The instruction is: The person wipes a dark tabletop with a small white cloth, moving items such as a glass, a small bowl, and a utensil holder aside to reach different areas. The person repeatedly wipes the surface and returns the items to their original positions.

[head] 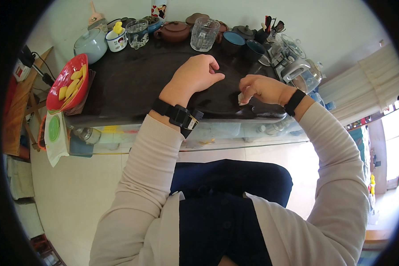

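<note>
Above the dark tea tray [133,79] my left hand [201,73] is bent at the wrist, thumb and fingers apart, with nothing seen between them. To its right, my right hand [261,89] pinches a small white wad [241,99], perhaps tissue, close to the tray's wet-looking front right part. A ribbed clear glass mug [204,35] stands beyond my left hand, beside a brown clay teapot [174,31]. Two dark cups with blue insides, one of them a wide cup [233,39], stand behind my right hand.
On the left are a red bowl [84,83] of yellow pieces, a pale lidded pot [91,45], an enamel mug [116,41] and a wipes pack [56,143]. A glass kettle [306,74] stands at the right. A glass shelf edge [219,148] runs below the tray, near my knees.
</note>
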A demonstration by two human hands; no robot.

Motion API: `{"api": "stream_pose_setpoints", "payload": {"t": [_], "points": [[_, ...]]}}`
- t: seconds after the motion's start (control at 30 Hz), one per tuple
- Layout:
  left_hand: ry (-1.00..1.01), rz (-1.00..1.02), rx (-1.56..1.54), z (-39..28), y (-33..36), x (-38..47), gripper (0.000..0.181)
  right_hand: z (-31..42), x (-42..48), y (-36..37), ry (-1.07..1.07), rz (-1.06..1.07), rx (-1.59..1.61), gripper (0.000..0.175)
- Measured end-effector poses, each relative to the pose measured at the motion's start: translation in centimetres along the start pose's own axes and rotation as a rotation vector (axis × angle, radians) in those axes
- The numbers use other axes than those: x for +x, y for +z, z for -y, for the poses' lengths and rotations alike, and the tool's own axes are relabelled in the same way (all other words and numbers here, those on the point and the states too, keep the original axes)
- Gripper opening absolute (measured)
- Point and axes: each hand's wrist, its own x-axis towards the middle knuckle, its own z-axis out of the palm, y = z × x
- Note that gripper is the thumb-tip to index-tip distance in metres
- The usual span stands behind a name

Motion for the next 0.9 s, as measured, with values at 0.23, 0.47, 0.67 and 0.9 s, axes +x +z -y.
{"api": "stream_pose_setpoints", "payload": {"t": [0.23,0.47,0.67,0.9], "points": [[0.004,0.006,0.008,0.1,0.0,0.0,0.034,-1.2,-1.5,-0.5,0.062,-0.063,-0.258,0.009],[0.025,-0.001,0.000,0.1,-0.1,-0.1,0.035,-1.7,-4.6,-0.6,0.291,-0.004,-0.354,0.036],[0.022,-0.004,-0.001,-0.2,-0.1,-0.1,0.035,-3.7,-2.9,-0.9,0.313,-0.320,-0.025,0.039],[0.014,0.032,0.016,-0.6,0.3,-0.4,0.035,-5.7,1.0,1.3,0.354,-0.291,0.023,0.024]]}}
